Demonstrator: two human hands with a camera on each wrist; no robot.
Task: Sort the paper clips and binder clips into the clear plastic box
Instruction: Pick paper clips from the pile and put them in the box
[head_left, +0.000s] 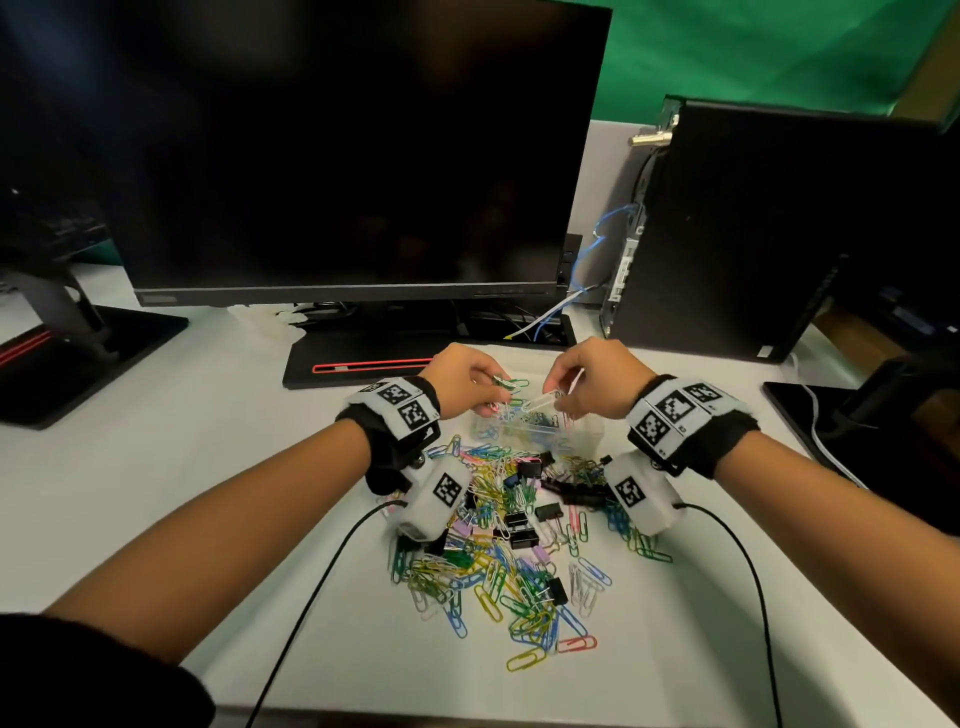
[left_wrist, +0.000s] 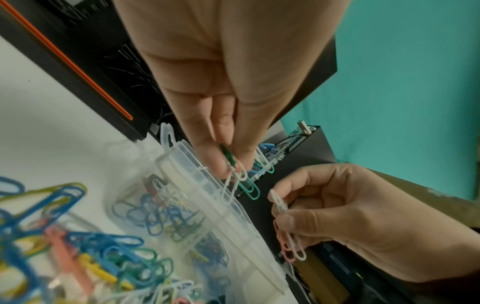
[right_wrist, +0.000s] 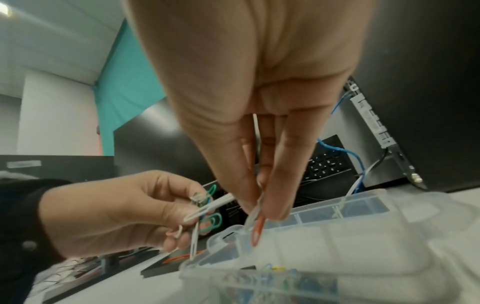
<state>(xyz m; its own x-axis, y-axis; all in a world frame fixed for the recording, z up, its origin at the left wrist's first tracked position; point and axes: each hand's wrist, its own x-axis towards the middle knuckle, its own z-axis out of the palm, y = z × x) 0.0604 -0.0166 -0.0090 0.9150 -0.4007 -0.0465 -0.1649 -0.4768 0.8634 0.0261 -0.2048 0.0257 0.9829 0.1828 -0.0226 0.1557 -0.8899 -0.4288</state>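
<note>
Your left hand (head_left: 464, 381) pinches a small bunch of green and white paper clips (left_wrist: 240, 174) above the clear box (head_left: 535, 428). Your right hand (head_left: 592, 382) pinches white and pink clips (left_wrist: 288, 232) just beside. The box is see-through, with dividers.

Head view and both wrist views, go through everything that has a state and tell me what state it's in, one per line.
Left hand: pinching green and white paper clips.
Right hand: pinching white and pink paper clips.
Clear plastic box: open, some clips already inside.
Pile of clips: loose on the desk, unsorted.
Monitor: screen dark.
</note>
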